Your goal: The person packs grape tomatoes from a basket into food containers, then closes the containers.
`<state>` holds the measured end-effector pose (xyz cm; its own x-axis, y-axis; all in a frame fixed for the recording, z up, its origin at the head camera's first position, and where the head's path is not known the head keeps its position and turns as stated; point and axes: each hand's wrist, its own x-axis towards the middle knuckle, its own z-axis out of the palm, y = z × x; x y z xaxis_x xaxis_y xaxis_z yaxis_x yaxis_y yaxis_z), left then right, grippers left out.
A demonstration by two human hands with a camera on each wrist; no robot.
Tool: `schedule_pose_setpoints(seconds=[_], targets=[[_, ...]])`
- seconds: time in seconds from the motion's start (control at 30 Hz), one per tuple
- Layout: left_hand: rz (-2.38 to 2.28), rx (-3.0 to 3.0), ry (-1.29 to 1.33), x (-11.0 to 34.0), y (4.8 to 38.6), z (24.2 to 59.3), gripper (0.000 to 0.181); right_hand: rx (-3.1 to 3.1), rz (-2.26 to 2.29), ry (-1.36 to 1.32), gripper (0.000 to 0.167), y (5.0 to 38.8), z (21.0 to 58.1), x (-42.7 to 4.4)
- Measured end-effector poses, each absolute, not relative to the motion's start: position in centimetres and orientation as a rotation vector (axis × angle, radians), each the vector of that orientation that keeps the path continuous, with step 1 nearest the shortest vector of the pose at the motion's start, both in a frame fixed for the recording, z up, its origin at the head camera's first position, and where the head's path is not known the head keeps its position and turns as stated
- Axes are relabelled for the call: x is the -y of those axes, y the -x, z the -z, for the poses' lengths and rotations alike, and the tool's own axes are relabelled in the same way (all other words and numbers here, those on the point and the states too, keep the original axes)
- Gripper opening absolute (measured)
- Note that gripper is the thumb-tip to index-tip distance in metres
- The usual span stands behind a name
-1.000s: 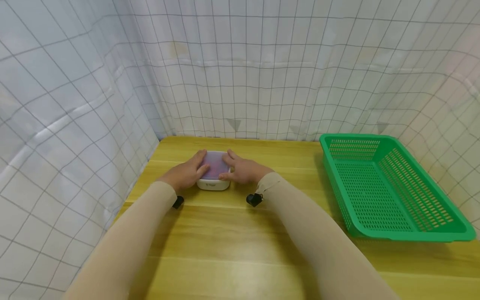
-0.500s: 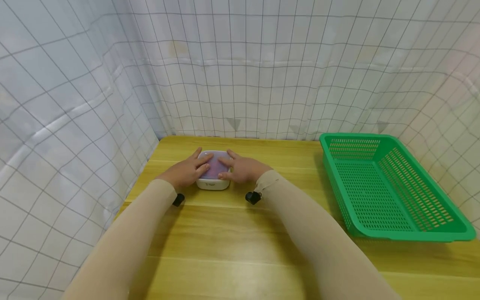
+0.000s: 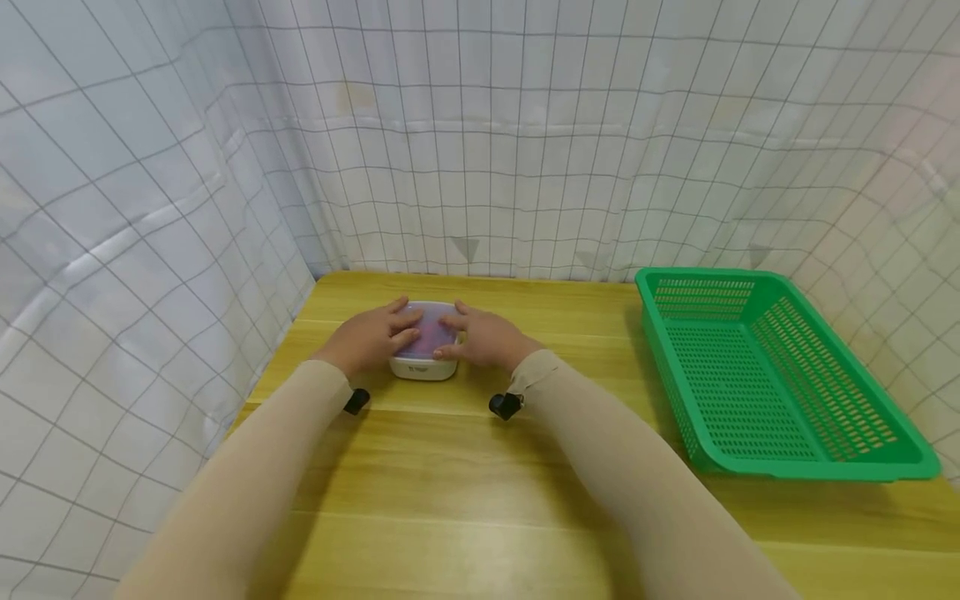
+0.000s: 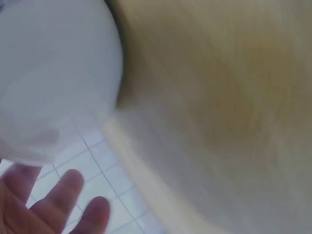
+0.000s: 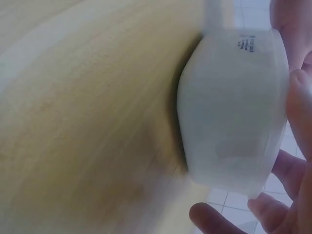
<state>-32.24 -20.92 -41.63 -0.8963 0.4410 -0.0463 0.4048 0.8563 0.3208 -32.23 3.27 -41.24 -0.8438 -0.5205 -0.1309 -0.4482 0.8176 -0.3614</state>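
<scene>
A small white food container [image 3: 422,371] stands on the wooden table, with a translucent lid [image 3: 435,315] on top and something pinkish showing through. My left hand [image 3: 366,337] rests on the lid's left side, its fingers and thumb spread over the edge. From the other side, my right hand [image 3: 491,337] touches the lid's right part with fingers apart and the thumb near the front corner. Seen from the right wrist, the container's wall [image 5: 229,112] bears small dark print, and fingers lie along the lid's edge. The left wrist view has the white wall [image 4: 53,73] above several fingertips.
A green plastic basket [image 3: 697,421] with slatted walls stands on the right of the table [image 3: 450,483]. White grid-patterned cloth [image 3: 480,167] hangs behind and at both sides. The table's far and left edges lie close to the container.
The left hand's fingers have shifted and spread further onto the lid. The right fingers have slid slightly inward. The container stays in about the same place.
</scene>
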Motion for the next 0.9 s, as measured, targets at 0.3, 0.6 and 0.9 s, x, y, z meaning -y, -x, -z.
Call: schedule_pose_setpoints(seconds=[0.3,0.6,0.9], targets=[[-0.706,-2.733,-0.685,23.1,31.8,41.4,0.079,-2.772,0.379,0.792,0.075,31.8,40.9,-3.1],[-0.679,-2.661,-0.723,23.6,31.9,40.8,0.084,-2.763,0.418,0.781,0.075,31.3,40.9,-2.9],[-0.839,-2.582,-0.605,25.2,31.6,40.2,0.08,-2.745,0.435,0.785,0.078,31.4,41.5,-3.1]])
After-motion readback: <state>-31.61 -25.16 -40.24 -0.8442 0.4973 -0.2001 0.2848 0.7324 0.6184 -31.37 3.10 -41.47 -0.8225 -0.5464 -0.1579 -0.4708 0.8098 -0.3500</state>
